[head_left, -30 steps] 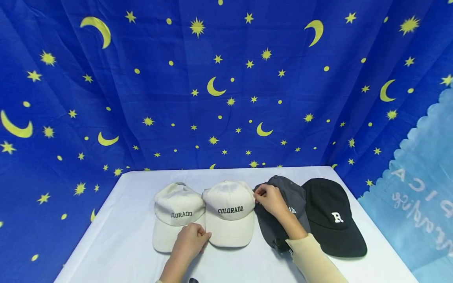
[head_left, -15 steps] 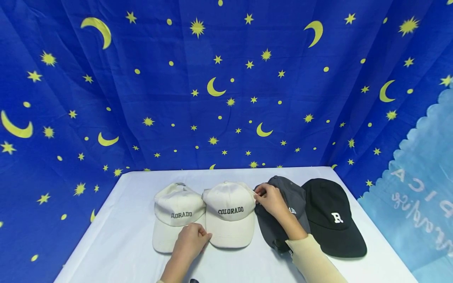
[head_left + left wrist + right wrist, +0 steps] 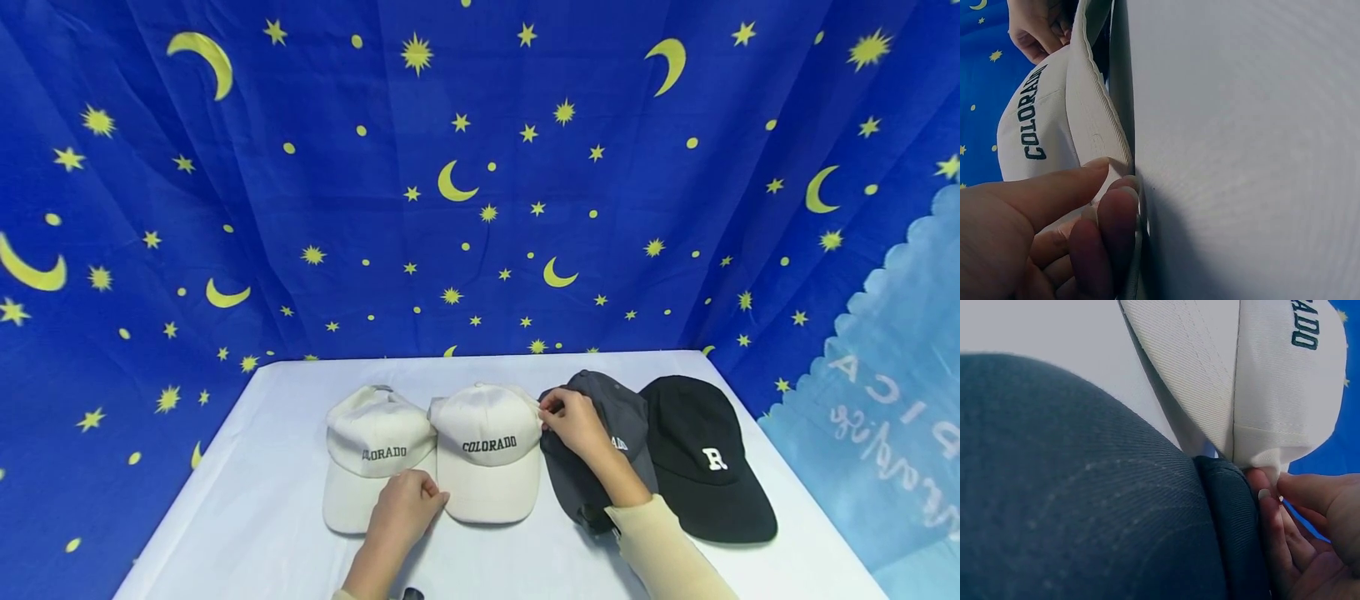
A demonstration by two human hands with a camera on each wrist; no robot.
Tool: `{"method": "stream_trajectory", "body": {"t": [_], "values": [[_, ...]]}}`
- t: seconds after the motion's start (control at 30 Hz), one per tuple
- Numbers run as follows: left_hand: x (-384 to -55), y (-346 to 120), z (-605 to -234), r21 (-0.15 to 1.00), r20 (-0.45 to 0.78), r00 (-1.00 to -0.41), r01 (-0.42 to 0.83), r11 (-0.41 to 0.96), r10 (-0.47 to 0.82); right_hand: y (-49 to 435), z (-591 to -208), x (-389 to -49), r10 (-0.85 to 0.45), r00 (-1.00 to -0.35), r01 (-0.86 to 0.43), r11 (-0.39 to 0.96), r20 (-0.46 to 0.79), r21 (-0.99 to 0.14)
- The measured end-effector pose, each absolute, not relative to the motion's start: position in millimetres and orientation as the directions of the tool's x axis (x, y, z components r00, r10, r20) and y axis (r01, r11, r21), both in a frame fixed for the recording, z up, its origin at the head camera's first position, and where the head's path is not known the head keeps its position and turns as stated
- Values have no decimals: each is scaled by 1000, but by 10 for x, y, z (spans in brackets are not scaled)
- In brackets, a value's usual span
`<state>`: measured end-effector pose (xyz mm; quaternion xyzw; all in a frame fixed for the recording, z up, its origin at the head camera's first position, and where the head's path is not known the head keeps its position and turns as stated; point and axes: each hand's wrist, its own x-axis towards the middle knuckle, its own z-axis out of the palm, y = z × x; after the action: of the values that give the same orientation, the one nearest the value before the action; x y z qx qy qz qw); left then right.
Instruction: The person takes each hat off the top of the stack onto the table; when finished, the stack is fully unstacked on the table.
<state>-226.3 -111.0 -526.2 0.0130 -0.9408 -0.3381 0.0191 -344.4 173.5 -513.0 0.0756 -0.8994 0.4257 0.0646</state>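
Note:
A cream baseball cap (image 3: 487,479) lettered COLORADO lies second from the left in a row, brim toward me. My left hand (image 3: 407,506) pinches the left edge of its brim (image 3: 1094,119) between thumb and fingers. At the cap's right side, my right hand (image 3: 576,422) pinches a fold of the crown's lower edge (image 3: 1267,457). That hand reaches across a dark grey cap (image 3: 611,400), hiding part of its lettering. Left of the pinched cap lies another cream COLORADO cap (image 3: 367,442), its brim partly behind my left hand.
A black cap (image 3: 693,433) with a white R ends the row on the right, overlapping the grey one. All lie on a white-covered table (image 3: 247,467). A blue curtain (image 3: 375,208) with moons and stars stands behind. A small dark object (image 3: 412,593) shows at the bottom edge.
Both hands keep their pinch on the cream cap, and the caps stay in place. Only a slight shift of the head view shows.

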Motion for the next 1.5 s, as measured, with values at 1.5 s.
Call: {"method": "stream_trajectory", "body": {"t": [1.5], "values": [[-1804, -1595, -4872, 516, 179, -970, -50, 855, -164, 874, -4680, -3249, -215, -768, -593, 593, 603, -545]]}}
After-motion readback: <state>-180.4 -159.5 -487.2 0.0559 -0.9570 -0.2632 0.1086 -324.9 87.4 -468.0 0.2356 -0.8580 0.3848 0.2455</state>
